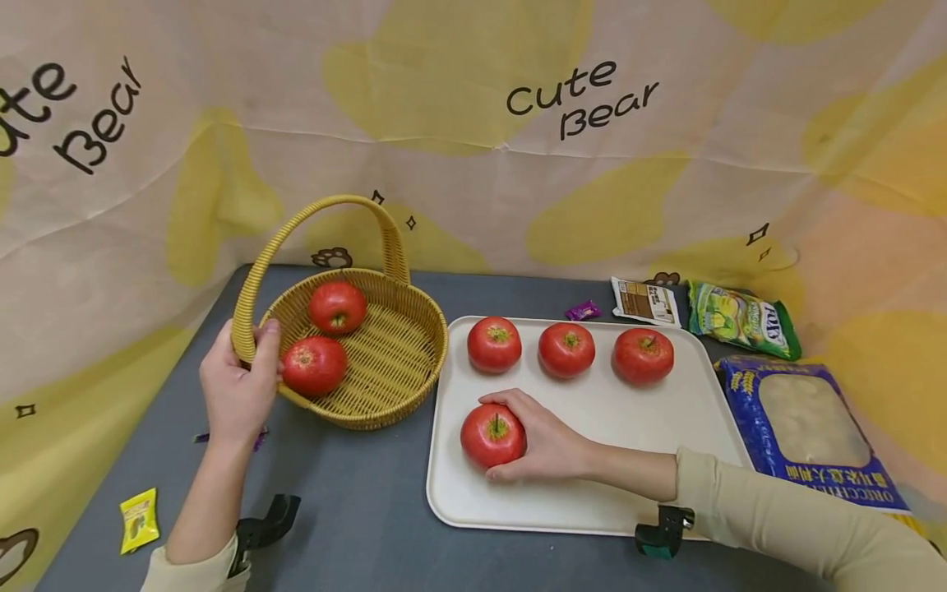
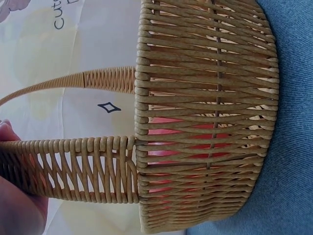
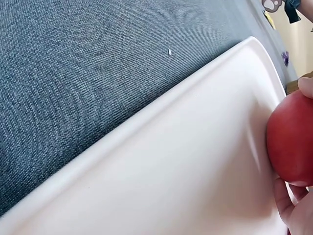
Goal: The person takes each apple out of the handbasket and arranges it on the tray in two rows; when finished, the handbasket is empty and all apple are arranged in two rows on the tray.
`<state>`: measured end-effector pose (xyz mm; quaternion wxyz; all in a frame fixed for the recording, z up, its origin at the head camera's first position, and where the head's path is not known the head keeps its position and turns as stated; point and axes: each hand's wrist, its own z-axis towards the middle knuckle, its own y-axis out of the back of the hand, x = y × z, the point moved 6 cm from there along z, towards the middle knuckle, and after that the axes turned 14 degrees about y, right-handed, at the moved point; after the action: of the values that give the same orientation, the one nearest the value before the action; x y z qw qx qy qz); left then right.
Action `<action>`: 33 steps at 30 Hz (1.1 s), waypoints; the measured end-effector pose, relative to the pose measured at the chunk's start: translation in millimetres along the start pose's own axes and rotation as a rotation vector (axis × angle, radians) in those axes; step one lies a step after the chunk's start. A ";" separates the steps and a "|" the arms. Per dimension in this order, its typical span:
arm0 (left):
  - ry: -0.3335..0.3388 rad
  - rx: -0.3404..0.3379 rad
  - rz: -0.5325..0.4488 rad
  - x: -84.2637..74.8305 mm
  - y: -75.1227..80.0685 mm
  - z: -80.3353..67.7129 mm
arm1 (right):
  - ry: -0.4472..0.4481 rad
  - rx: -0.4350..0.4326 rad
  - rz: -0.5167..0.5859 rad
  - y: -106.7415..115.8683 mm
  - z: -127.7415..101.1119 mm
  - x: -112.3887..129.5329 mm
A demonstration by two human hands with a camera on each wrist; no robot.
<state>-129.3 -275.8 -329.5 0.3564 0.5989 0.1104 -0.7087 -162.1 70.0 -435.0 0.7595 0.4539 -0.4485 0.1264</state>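
My left hand (image 1: 240, 382) grips the handle of a yellow wicker basket (image 1: 403, 362) near its left base. Two red apples, one toward the back (image 1: 337, 307) and one toward the front (image 1: 315, 367), lie inside; in the left wrist view their red shows through the weave. Over the front left part of a white tray (image 1: 607, 460), my right hand (image 1: 543, 440) holds a red apple (image 1: 491, 436) between thumb and fingers. The right wrist view shows this apple (image 3: 293, 139) at its right edge. Three more apples (image 1: 494, 344) (image 1: 566, 350) (image 1: 643, 357) stand in a row along the tray's back.
Right of the tray lie a blue pasta bag (image 1: 814, 419), a green snack bag (image 1: 743, 321) and a white-brown packet (image 1: 645, 302). A purple candy (image 1: 583, 310) sits behind the tray. At the front left is a yellow packet (image 1: 139, 520). A patterned cloth (image 1: 459, 107) hangs behind.
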 end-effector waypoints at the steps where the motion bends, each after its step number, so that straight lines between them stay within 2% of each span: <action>1: 0.000 -0.001 0.000 0.3 0.4 0.0 | -0.002 0.000 -0.001 -0.1 0.3 -0.3; 12: 0.008 -0.002 0.007 3.2 1.8 0.6 | -0.013 0.012 -0.006 0.4 1.7 -0.8; 18: 0.017 0.013 -0.008 2.7 1.0 0.5 | -0.013 0.029 -0.051 9.0 8.5 3.9; 27: 0.009 0.058 -0.032 0.4 1.9 1.4 | 0.107 0.044 -0.094 30.2 56.6 27.1; 30: 0.044 0.092 0.013 3.0 3.4 0.7 | 0.143 0.053 -0.091 30.6 74.7 34.5; 33: 0.083 0.134 0.115 5.3 5.0 -1.3 | 0.159 0.058 -0.068 29.2 93.0 41.2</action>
<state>-125.3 -280.6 -333.4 0.3507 0.6556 0.0429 -0.6673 -209.0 2.7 -368.1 0.7831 0.4794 -0.3670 0.1491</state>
